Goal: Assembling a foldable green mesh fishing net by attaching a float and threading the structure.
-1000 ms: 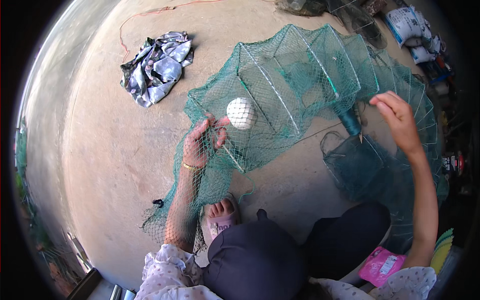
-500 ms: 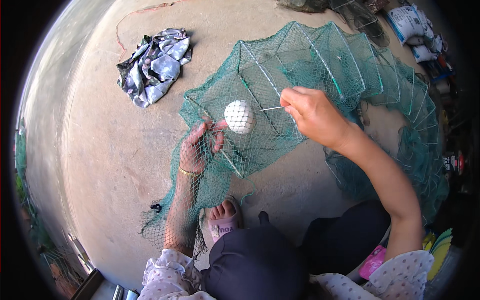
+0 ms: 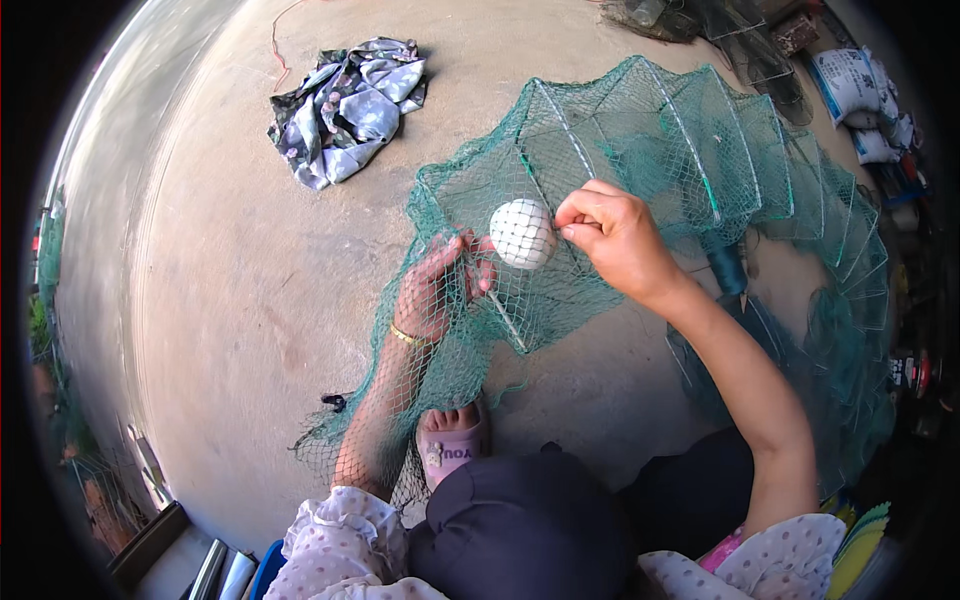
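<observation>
A green mesh fish trap (image 3: 600,130) with wire frames lies stretched over my lap side and the floor. My left hand (image 3: 430,285) is inside its open end, the mesh draped over the wrist and forearm. Its fingers are curled, their tips against a white ball (image 3: 523,233) that sits behind the mesh; how they grip it is partly hidden. My right hand (image 3: 615,235) is outside the net, at the ball's right side, thumb and forefinger pinched on a thin metal needle that is almost wholly hidden now.
A crumpled patterned cloth (image 3: 350,110) lies on the concrete floor at the far left. More dark netting (image 3: 750,50) and white sacks (image 3: 850,85) stand at the far right. A pink sandal (image 3: 450,445) on my foot is below the net. Metal tubes (image 3: 210,570) are at lower left.
My right hand has brought the needle leftward to the ball, so its shaft no longer shows. My left hand stays at the ball. The whole view has shifted slightly.
</observation>
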Demonstrator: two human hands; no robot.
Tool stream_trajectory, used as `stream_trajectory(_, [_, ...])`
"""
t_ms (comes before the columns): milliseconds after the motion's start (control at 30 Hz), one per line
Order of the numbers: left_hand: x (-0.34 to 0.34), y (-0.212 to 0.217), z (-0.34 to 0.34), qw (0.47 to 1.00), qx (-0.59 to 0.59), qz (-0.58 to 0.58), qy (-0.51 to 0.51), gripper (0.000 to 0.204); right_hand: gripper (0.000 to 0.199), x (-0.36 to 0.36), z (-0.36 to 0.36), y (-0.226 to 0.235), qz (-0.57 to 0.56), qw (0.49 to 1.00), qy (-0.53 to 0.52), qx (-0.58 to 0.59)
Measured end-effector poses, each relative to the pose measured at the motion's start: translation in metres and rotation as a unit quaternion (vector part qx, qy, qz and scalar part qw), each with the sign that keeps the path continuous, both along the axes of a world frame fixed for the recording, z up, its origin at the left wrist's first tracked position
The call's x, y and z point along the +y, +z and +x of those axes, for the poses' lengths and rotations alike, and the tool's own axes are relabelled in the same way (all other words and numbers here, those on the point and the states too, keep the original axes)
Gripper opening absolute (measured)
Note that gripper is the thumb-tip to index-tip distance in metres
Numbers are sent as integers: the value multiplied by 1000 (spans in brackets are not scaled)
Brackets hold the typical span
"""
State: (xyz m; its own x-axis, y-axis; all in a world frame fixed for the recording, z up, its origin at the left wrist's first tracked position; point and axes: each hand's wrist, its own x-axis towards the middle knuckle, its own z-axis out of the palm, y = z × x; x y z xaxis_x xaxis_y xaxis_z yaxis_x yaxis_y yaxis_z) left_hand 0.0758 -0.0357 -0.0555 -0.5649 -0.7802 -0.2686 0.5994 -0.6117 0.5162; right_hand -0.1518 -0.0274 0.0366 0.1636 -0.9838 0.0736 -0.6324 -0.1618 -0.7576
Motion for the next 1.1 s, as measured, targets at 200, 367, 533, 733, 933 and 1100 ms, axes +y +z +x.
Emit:
stream_trajectory(200, [2, 13, 2, 999, -35, 22, 14, 28, 7, -9, 5, -1, 66, 994, -4, -83])
stream_trajectory(367, [-1, 14, 3, 999, -47, -10, -1, 40, 7, -9, -1, 5, 72, 995, 13, -73])
stream_trajectory(533, [-3, 15, 1, 997, -61, -35, -20, 43, 8, -6, -4, 7, -10, 998, 62, 23])
stream_trajectory(733, [0, 14, 4, 999, -28, -3, -30, 47, 6, -1, 1, 11, -144, 970, 56, 186])
stream_trajectory(933, [1, 15, 1, 1000, -21, 0, -3, 39, 6, 1, 6, 20, -184, 952, 38, 242])
stream_trajectory(1100, [3, 21, 4, 998, -58, 14, -8, 34, 7, 1, 2, 24, -104, 965, 49, 237])
